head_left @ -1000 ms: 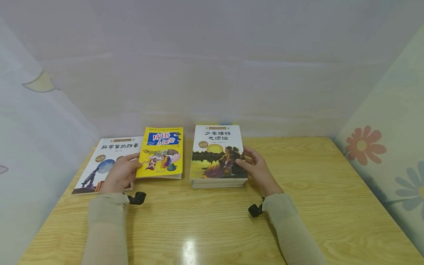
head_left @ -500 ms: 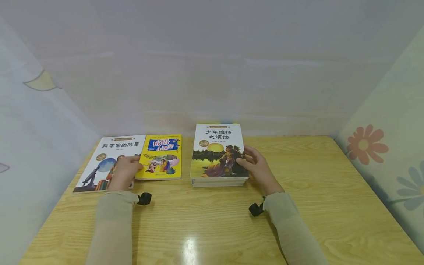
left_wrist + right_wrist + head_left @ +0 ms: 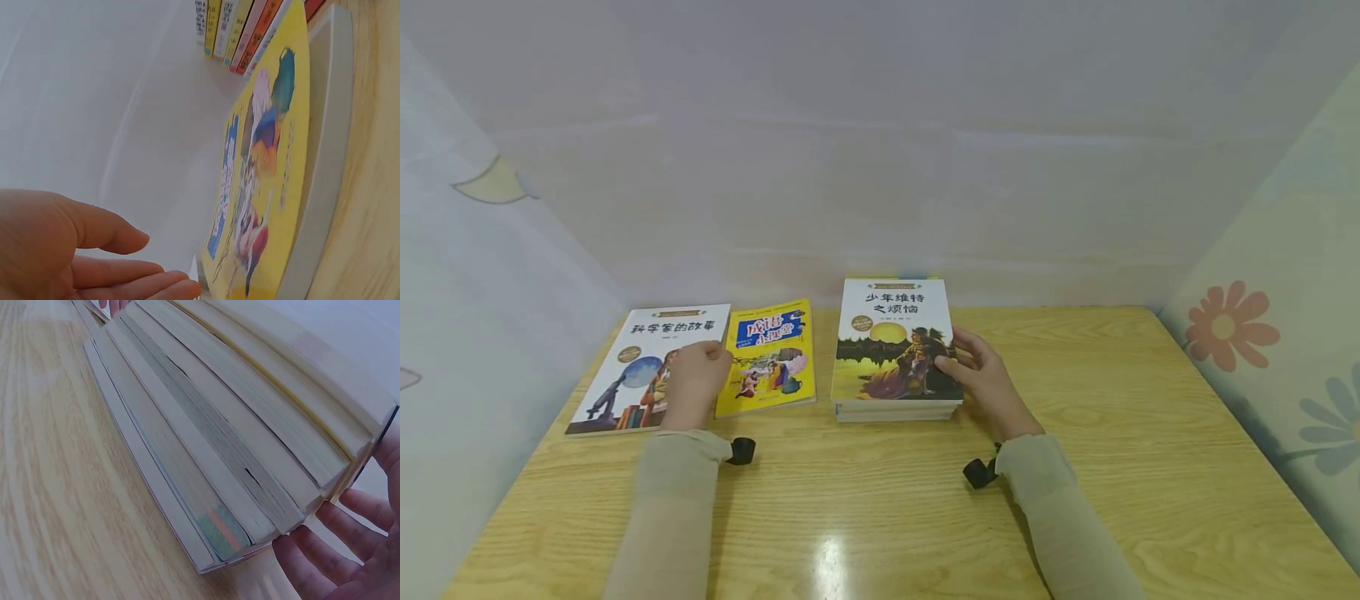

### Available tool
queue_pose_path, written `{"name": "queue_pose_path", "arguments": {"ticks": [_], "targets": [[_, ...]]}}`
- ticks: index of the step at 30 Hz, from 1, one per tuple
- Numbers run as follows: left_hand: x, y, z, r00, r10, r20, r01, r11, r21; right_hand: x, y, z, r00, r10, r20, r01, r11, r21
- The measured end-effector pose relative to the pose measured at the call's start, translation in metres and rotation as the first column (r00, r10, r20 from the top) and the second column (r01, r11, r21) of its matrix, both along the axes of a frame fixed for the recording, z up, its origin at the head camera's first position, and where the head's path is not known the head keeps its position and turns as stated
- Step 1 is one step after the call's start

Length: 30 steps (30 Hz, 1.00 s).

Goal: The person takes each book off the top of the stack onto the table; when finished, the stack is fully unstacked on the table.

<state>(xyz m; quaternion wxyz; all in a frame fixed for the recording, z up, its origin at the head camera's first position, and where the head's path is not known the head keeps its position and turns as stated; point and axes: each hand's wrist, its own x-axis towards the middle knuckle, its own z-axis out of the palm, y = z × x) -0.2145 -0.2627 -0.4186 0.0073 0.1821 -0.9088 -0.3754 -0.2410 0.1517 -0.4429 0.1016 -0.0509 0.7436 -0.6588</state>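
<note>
My left hand [image 3: 696, 379] is over the right part of a white book [image 3: 625, 358] with a telescope picture, beside the left edge of a yellow book [image 3: 767, 367]. In the left wrist view its thumb and fingers are loosely bent and apart, with nothing between them, near the yellow cover. The yellow book lies slightly turned, its thick page block facing that camera. My right hand [image 3: 988, 387] touches the right side of a stack of several books [image 3: 231, 444], its thumb on the top cover. A white book with a yellow moon picture [image 3: 891, 350] tops the stack.
The books lie toward the back of a wooden table [image 3: 1075, 433], close to a pale cloth wall [image 3: 880, 183]. Flower-printed cloth [image 3: 1300, 292] stands along the right side. In the left wrist view, several book spines [image 3: 240, 34] show behind the yellow cover.
The yellow book has come down lower and turned slightly counterclockwise. My left hand, earlier pinching its left edge, has let go and shifted a little right. My right hand stays at the stack.
</note>
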Motion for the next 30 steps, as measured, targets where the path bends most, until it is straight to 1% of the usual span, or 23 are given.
{"name": "queue_pose_path", "arguments": {"ticks": [1, 4, 7, 9, 12, 13, 14, 16, 19, 20, 24, 26, 28, 30], "targets": [[-0.001, 0.002, 0.001, 1.0, -0.007, -0.014, 0.007, 1.0, 0.007, 0.0, 0.0, 0.001, 1.0, -0.001, 0.001, 0.001, 1.0, 0.001], [-0.002, 0.01, 0.003, 0.997, -0.053, -0.055, 0.054, 0.998, 0.02, 0.001, -0.002, 0.003, 1.0, -0.007, 0.004, 0.007, 1.0, 0.003], [-0.004, 0.019, 0.006, 0.989, -0.111, -0.094, 0.114, 0.993, 0.025, 0.002, -0.003, 0.005, 1.0, -0.006, 0.009, 0.006, 1.0, -0.003], [-0.005, 0.027, 0.007, 0.983, -0.149, -0.111, 0.155, 0.987, 0.045, 0.002, -0.003, 0.006, 1.0, -0.008, 0.013, 0.008, 1.0, -0.001], [-0.007, 0.04, 0.011, 0.972, -0.213, -0.094, 0.222, 0.971, 0.094, 0.003, -0.003, 0.007, 1.0, -0.007, 0.02, 0.007, 1.0, 0.005], [-0.007, 0.044, 0.011, 0.968, -0.234, -0.093, 0.244, 0.963, 0.117, 0.005, -0.003, 0.012, 1.0, -0.007, 0.03, 0.006, 1.0, 0.007], [-0.007, 0.049, 0.012, 0.963, -0.253, -0.092, 0.263, 0.955, 0.133, 0.006, -0.003, 0.012, 0.999, -0.008, 0.032, 0.007, 1.0, 0.011], [-0.007, 0.058, 0.012, 0.952, -0.291, -0.093, 0.303, 0.937, 0.172, 0.007, -0.004, 0.014, 0.999, -0.011, 0.036, 0.01, 1.0, 0.022], [-0.006, 0.069, 0.011, 0.931, -0.343, -0.124, 0.363, 0.907, 0.215, 0.008, -0.004, 0.017, 0.999, -0.019, 0.041, 0.017, 0.999, 0.043], [-0.005, 0.073, 0.01, 0.925, -0.358, -0.13, 0.379, 0.897, 0.226, 0.007, -0.004, 0.014, 0.999, -0.024, 0.035, 0.022, 0.998, 0.052], [-0.003, 0.082, 0.007, 0.898, -0.419, -0.138, 0.441, 0.853, 0.279, 0.007, -0.003, 0.016, 0.999, -0.019, 0.037, 0.016, 0.998, 0.063], [-0.003, 0.085, 0.005, 0.888, -0.438, -0.138, 0.459, 0.826, 0.328, 0.007, -0.003, 0.017, 0.999, -0.017, 0.045, 0.014, 0.998, 0.068], [-0.002, 0.087, 0.005, 0.882, -0.451, -0.135, 0.467, 0.8, 0.377, 0.007, -0.002, 0.019, 0.998, -0.012, 0.055, 0.008, 0.997, 0.073], [-0.001, 0.089, 0.004, 0.88, -0.455, -0.132, 0.464, 0.772, 0.434, 0.008, -0.001, 0.021, 0.998, -0.012, 0.068, 0.007, 0.997, 0.071]]}}
